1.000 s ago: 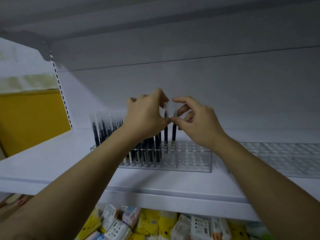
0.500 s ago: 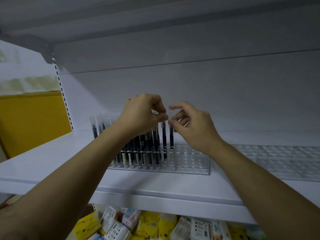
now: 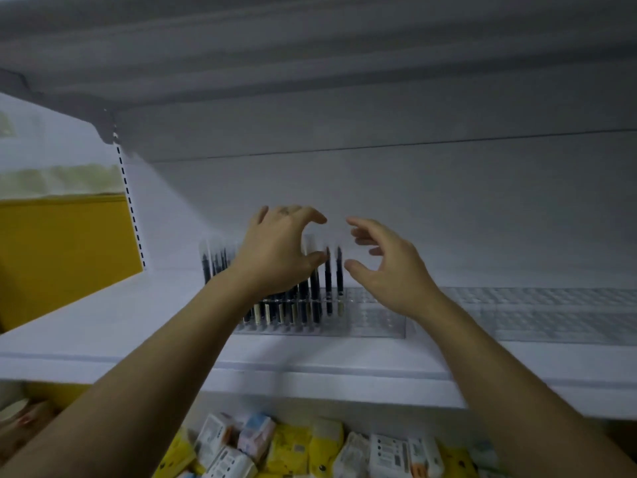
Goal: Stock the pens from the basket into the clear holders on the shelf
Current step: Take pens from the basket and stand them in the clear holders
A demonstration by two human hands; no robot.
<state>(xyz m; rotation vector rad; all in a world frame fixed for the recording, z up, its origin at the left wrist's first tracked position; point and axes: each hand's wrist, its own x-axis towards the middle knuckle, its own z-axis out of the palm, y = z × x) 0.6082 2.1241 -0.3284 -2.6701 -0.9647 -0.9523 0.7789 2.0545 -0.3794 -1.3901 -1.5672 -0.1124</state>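
A clear holder (image 3: 374, 320) stands on the white shelf (image 3: 113, 326); its left part is filled with several dark pens (image 3: 303, 301) standing upright. Two pens (image 3: 333, 270) stand at the right end of that group, with nothing touching them. My left hand (image 3: 279, 251) hovers in front of the pens with fingers spread and holds nothing. My right hand (image 3: 386, 263) hovers just right of the two pens, fingers relaxed, also holding nothing. The basket is out of view.
A second clear holder (image 3: 551, 315) without pens sits further right on the same shelf. Yellow and white packets (image 3: 310, 450) fill the shelf below. A yellow panel (image 3: 65, 257) is at the left, beyond the shelf upright.
Both hands pinched a pen each above the holder earlier. The pens went down into the holes, and now both hands have let go and opened.
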